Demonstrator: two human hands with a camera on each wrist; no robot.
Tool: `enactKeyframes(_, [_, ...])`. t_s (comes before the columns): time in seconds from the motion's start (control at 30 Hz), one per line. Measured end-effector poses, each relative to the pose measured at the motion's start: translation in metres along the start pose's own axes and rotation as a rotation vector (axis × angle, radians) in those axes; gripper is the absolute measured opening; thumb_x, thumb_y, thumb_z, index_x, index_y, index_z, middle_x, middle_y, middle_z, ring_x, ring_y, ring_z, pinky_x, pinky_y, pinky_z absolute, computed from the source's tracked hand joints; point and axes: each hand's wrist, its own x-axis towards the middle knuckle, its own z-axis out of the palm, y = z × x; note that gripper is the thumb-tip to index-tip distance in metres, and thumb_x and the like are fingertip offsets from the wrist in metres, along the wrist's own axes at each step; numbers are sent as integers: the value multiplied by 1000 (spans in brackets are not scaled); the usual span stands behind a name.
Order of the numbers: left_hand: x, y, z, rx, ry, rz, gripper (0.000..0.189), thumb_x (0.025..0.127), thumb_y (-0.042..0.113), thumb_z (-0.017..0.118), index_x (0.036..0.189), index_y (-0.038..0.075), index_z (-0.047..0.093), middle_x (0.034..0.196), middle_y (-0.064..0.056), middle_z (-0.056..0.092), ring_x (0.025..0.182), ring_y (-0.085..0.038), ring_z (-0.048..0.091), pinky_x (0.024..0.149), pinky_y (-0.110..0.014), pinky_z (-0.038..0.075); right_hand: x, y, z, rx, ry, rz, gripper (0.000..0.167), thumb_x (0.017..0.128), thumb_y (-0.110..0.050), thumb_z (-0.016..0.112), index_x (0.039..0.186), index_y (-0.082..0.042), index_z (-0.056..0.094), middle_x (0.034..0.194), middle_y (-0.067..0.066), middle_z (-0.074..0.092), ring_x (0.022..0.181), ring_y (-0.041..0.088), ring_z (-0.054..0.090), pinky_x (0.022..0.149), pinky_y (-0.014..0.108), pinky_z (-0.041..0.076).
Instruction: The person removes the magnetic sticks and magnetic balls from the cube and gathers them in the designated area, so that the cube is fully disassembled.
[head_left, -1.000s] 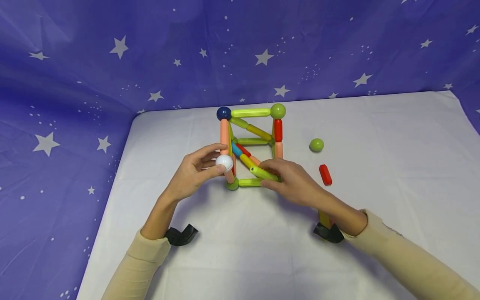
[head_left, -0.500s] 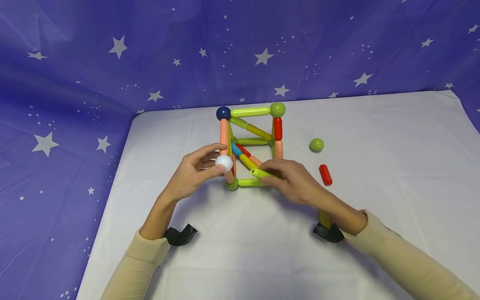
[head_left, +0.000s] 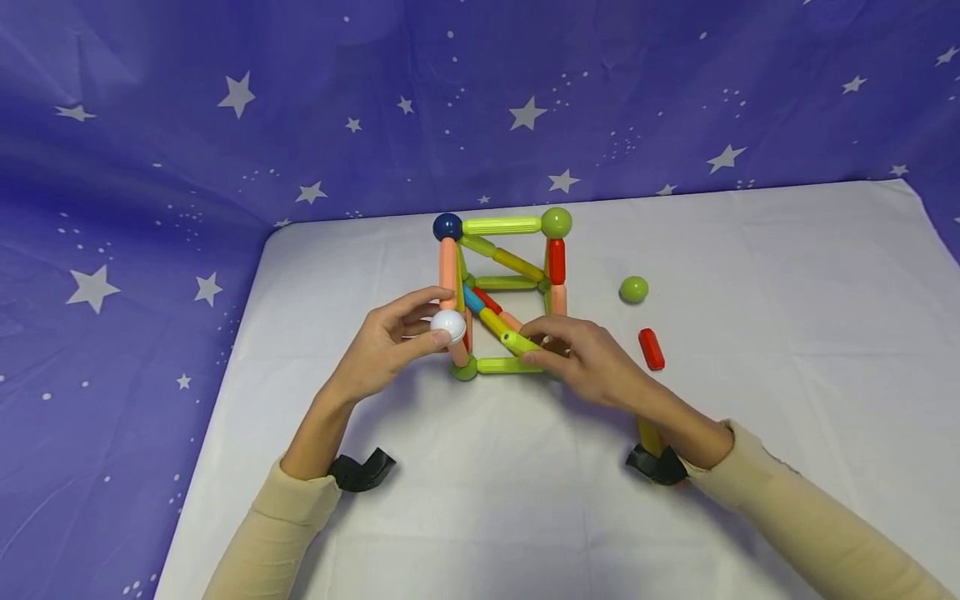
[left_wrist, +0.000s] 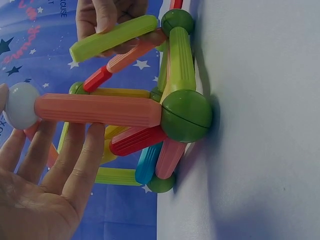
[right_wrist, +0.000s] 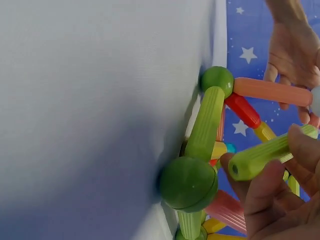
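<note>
A box-like frame of magnetic building rods and balls stands on the white table. My left hand holds the white ball at its near left top corner, thumb on the ball. That ball tops an upright pink rod, whose lower end meets a green ball; left fingers lie behind the rod. My right hand pinches a lime-green magnetic rod between thumb and fingers. It is tilted over the frame's near right side, one end pointing toward the white ball. The right hand hides the near right corner in the head view.
Right of the frame lie a loose green ball and a short red rod. A yellow rod shows partly under the right wrist. A purple star-printed cloth hangs behind the table.
The lime-green rod has turned slightly in my right fingers, and less of its length shows in the head view. My left hand and the frame have stayed in place.
</note>
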Motion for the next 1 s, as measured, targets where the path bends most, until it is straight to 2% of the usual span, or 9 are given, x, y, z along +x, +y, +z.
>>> enactKeyframes(0.13, [0,1,1,12,5,-7,49,94,10,68,140,5,52,136,-14,54,106,-28,64,85,-35,57,-3,-1,-2,42,18,28,24,89,-15,76,112,-13,70,101,-3,68,90,16,65,77,35,55])
enactKeyframes(0.33, [1,1,1,10,-3,-1,49,94,10,68,140,5,52,138,-16,53,107,-28,64,85,-36,57,-15,-4,-11,9,48,105,21,88,-19,77,108,-17,71,94,-6,70,91,12,63,68,34,51])
enactKeyframes(0.47, [1,1,1,7,-7,3,49,94,10,67,140,4,52,137,-18,53,106,-28,64,85,-36,57,-26,-6,-17,-2,64,144,22,88,-20,78,109,-19,72,93,-8,69,89,10,62,67,34,51])
enactKeyframes(0.63, [1,1,1,5,-7,0,49,94,10,67,141,4,51,135,-20,54,104,-27,65,85,-37,57,-38,-5,-23,-3,82,136,28,87,-20,78,114,-16,70,87,-7,68,81,11,62,68,31,53])
enactKeyframes(0.83, [0,1,1,3,-13,-1,50,95,11,67,141,4,51,137,-17,53,105,-27,65,85,-37,57,-51,-1,-29,22,80,101,45,88,-11,76,131,-15,62,95,0,66,78,15,64,70,30,56])
enactKeyframes(1.0, [-1,2,0,3,-3,-5,50,94,11,68,141,4,51,137,-13,54,106,-28,64,85,-36,57,-59,1,-33,23,68,99,45,89,-10,75,132,-15,62,95,3,65,76,15,64,68,29,56])
